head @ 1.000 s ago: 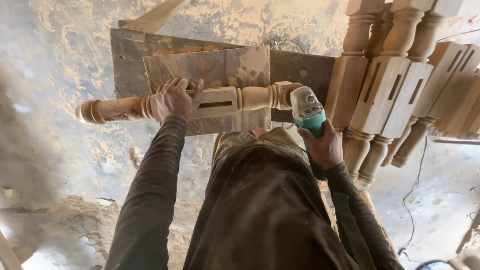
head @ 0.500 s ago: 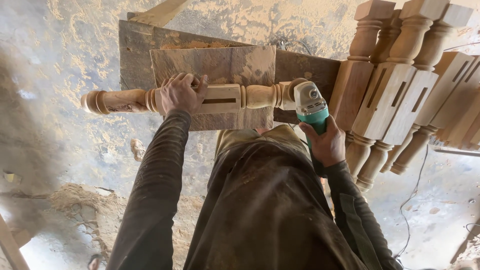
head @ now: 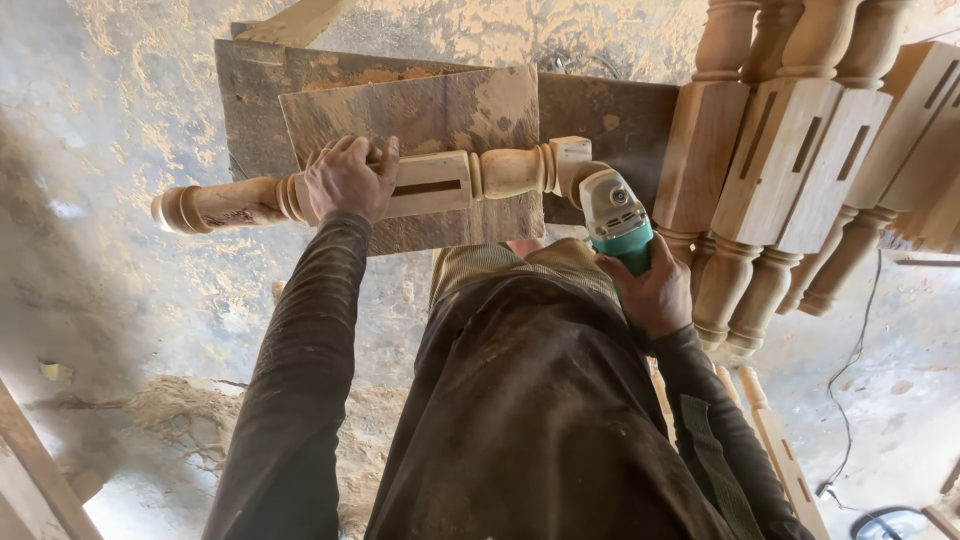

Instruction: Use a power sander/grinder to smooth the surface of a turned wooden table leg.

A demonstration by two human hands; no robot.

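Hands hold turned leg (head: 440, 185) and grinder (head: 615, 215).

Both arms reach forward in dark sleeves. The left hand (head: 347, 180) lies palm down, fingers curled over in a firm grip; the right hand (head: 655, 295) is clenched, wrist bent.

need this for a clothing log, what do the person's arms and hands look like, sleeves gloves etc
Both hands are bare, with no gloves: the left hand and the right hand. Both arms are in long, dark brown ribbed sleeves that reach the wrists, dusty with sawdust. The right sleeve carries a darker strip along the forearm. No watch or rings can be made out.
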